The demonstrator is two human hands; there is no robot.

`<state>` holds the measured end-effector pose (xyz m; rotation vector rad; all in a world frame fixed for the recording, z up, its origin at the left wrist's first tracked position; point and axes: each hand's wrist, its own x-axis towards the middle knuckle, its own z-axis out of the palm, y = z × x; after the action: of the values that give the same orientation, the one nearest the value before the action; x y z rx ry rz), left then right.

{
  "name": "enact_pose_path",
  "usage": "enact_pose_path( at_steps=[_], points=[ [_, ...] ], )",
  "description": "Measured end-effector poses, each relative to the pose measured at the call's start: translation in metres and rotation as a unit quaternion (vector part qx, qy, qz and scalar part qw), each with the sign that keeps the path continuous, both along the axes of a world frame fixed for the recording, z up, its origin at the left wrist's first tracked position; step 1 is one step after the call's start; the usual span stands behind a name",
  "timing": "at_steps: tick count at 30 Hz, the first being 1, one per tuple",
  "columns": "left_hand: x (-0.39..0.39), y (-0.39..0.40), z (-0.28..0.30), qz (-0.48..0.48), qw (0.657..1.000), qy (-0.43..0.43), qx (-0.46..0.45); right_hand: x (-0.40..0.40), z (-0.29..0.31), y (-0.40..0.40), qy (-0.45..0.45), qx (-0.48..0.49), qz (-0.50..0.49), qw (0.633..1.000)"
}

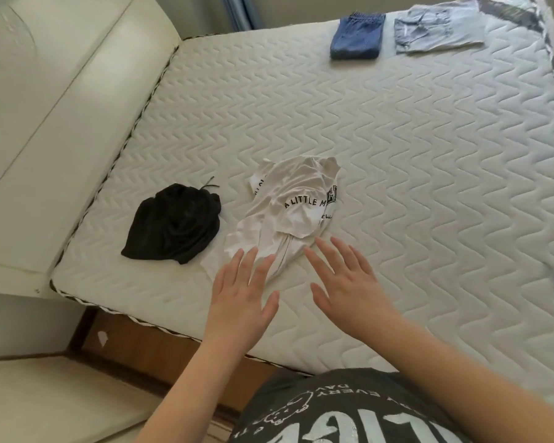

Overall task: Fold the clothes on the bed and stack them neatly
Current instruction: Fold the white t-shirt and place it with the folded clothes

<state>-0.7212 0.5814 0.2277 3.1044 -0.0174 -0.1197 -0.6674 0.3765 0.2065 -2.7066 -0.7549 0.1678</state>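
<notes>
Two hands: both are extended over the near part of the mattress (397, 187), fingers straight and spread, nothing grasped.
Left hand (242, 297): its fingertips are seen over the near hem of the white shirt (288, 215); contact cannot be told.
Right hand (346, 282): it is held just beside the shirt's near right edge, over bare quilting.
White shirt: it is found crumpled, unfolded, in the near-centre of the mattress, black lettering partly shown.
Black garment (173, 223): it is bunched just left of the shirt, apart from it, near the mattress's left edge; a drawstring is seen at its top.
Blue shorts (357, 35): they are laid folded at the far edge.
Grey garment (435, 28): it is laid folded beside the shorts, to their right, not stacked on them.
Open room: a wide band of bare mattress is noted between the near pair and the far pair, and to the right of the shirt.
Edges: the headboard (61, 107) is set against the left side; the near corner is seen by the black garment.
</notes>
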Motion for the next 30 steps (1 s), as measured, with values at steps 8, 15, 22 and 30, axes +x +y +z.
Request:
enact_pose_path(
  at_steps=[8, 15, 22, 30],
  points=[
    [-0.002, 0.100, -0.044, 0.013, 0.999, 0.027, -0.039, 0.008, -0.038, 0.076, 0.071, -0.045, 0.011, 0.996],
    [0.008, 0.237, -0.100, -0.044, 0.994, 0.079, -0.058, 0.011, -0.085, 0.233, 0.098, -0.077, -0.028, 0.992],
    [0.021, 0.327, -0.143, -0.128, 0.981, 0.135, -0.047, 0.002, -0.120, 0.312, 0.170, -0.111, -0.058, 0.977],
    [0.036, 0.340, -0.208, -0.157, 0.957, 0.242, -0.021, -0.017, -0.188, 0.312, 0.276, -0.151, -0.097, 0.944]
  ],
)
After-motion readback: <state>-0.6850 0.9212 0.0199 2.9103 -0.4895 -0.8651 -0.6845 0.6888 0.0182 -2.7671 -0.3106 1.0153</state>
